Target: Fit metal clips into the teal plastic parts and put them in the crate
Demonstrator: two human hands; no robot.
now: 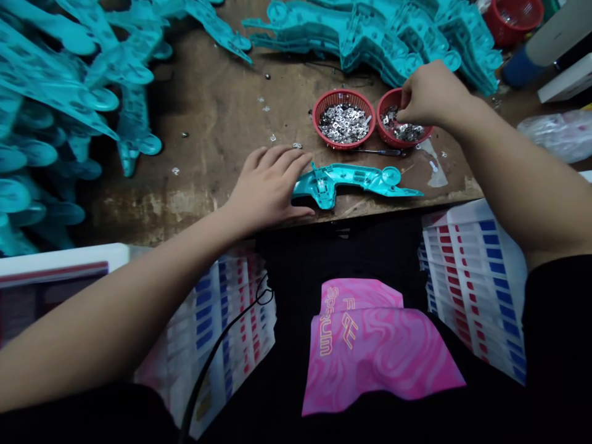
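Under my left hand (pixel 271 185) lies a teal plastic shell part (pixel 354 179) near the table's front edge, its ribbed inner side facing up. The fingers of that hand are stretched out flat over its left end. My right hand (pixel 432 95) reaches into the right red basket (pixel 383 126), fingertips pinched among small metal pieces (pixel 409 132); what they hold, if anything, is hidden. Close beside it stands the left red basket (pixel 319 126), filled with small silvery metal clips (pixel 345 123). A thin dark tool (pixel 379 152) lies in front of the two baskets.
Teal shells are heaped at the left (pixel 50 80), and a row of similar shells (pixel 370 37) lies at the back. Another red basket (pixel 515 21) stands at the far right, near a clear plastic bag (pixel 557 134). Loose clips dot the wooden table (pixel 208 123).
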